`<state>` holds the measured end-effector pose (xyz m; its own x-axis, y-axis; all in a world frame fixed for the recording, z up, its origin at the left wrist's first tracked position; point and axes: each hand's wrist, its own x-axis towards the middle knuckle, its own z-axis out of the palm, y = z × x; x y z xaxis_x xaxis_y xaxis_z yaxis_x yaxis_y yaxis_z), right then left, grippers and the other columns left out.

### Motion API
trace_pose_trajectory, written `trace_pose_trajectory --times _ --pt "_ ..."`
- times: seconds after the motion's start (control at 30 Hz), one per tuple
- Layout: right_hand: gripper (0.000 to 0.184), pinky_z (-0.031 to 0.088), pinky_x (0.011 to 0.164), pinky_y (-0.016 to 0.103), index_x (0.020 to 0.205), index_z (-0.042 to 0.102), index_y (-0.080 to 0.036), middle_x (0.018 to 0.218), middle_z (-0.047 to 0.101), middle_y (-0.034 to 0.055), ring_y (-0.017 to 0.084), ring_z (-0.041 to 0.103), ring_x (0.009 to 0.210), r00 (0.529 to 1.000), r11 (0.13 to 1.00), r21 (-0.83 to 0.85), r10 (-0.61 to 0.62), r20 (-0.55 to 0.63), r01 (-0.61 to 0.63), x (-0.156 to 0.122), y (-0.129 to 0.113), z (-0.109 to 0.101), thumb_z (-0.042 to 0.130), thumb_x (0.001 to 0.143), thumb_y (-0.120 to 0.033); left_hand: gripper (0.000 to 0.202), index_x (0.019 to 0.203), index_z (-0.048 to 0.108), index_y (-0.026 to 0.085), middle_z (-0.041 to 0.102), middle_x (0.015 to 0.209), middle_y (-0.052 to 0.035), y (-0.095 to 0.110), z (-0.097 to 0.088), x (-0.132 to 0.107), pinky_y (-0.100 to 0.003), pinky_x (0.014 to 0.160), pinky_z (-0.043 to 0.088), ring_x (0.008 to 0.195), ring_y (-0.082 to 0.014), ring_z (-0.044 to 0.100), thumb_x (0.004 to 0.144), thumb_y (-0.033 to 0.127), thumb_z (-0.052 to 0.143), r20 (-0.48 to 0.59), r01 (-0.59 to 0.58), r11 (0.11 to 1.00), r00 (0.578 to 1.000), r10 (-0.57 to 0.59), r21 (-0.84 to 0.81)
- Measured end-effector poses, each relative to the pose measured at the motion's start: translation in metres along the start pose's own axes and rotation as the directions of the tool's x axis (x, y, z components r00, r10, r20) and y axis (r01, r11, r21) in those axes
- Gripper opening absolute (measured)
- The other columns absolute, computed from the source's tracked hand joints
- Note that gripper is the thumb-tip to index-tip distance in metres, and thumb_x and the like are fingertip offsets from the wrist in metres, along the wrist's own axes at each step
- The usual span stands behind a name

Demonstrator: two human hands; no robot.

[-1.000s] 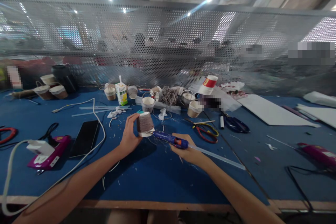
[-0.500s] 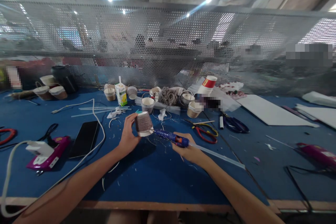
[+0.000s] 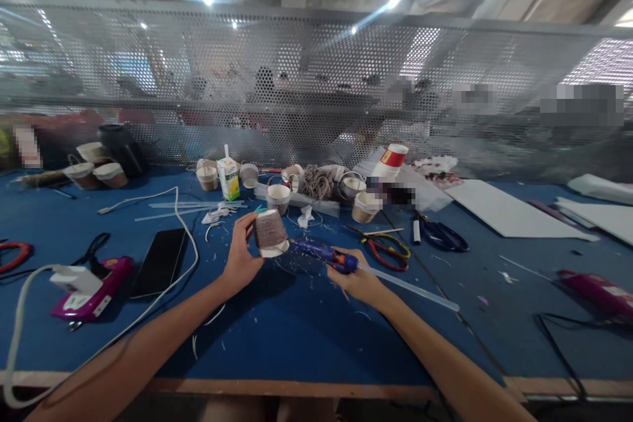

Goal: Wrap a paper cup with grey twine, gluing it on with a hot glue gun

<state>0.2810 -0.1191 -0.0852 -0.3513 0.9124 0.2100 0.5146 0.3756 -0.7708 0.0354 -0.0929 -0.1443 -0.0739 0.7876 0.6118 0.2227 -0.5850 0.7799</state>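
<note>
On the blue worktable [image 3: 297, 336], near its middle: twine-wrapped paper cup [image 3: 270, 233], gripped in the left hand [image 3: 241, 257], fingers curled around its side, held just above the table. Most of the wall already wound in brown twine; a white band at the rim still bare. Just right of the cup, blue glue gun [image 3: 327, 256], clasped in the right hand [image 3: 359, 282], nozzle just short of the cup.

Probably a craft workshop: blue worktable [image 3: 297, 343] strewn with scissors [image 3: 390, 250], twine [image 3: 317, 181], paper cups [image 3: 366, 206], behind perforated metal screen [image 3: 316, 79]
</note>
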Motion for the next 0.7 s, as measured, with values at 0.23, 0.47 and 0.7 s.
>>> trace_pose_trajectory --times 0.23,0.47,0.7 --pt "0.017 0.031 0.046 0.023 0.055 0.042 -0.020 0.049 0.044 -0.0050 0.010 0.040 0.046 1.000 0.999 -0.029 -0.017 -0.008 0.017 0.001 0.003 0.000 0.050 0.069 -0.016 0.070 0.126 0.039 0.024 0.041 0.131 -0.0128 -0.001 -0.001 0.000 -0.044 0.103 0.042 0.127 -0.0268 0.044 0.066 0.022 0.075 0.018 -0.001 1.000 1.000 0.002 -0.024" --pt "0.017 0.034 0.052 0.024 0.063 0.041 -0.021 0.057 0.048 -0.0029 0.013 0.047 0.053 0.998 0.946 -0.319 -0.057 0.017 0.059 0.007 0.017 -0.005 0.052 0.076 -0.023 0.068 0.127 0.038 0.024 0.041 0.129 -0.0126 0.003 -0.002 -0.001 -0.044 0.101 0.044 0.125 -0.0270 0.046 0.068 0.022 0.072 0.023 -0.028 0.999 0.999 0.027 0.025" --pt "0.032 0.041 0.061 0.030 0.079 0.048 -0.021 0.080 0.060 0.0075 0.025 0.060 0.072 0.995 0.616 -0.784 0.001 0.100 0.078 0.019 0.038 -0.037 0.072 0.069 -0.040 0.068 0.130 0.037 0.025 0.040 0.129 -0.0119 0.011 -0.003 -0.001 -0.041 0.093 0.049 0.121 -0.0266 0.047 0.070 0.023 0.070 0.011 -0.019 0.987 1.000 0.017 0.158"
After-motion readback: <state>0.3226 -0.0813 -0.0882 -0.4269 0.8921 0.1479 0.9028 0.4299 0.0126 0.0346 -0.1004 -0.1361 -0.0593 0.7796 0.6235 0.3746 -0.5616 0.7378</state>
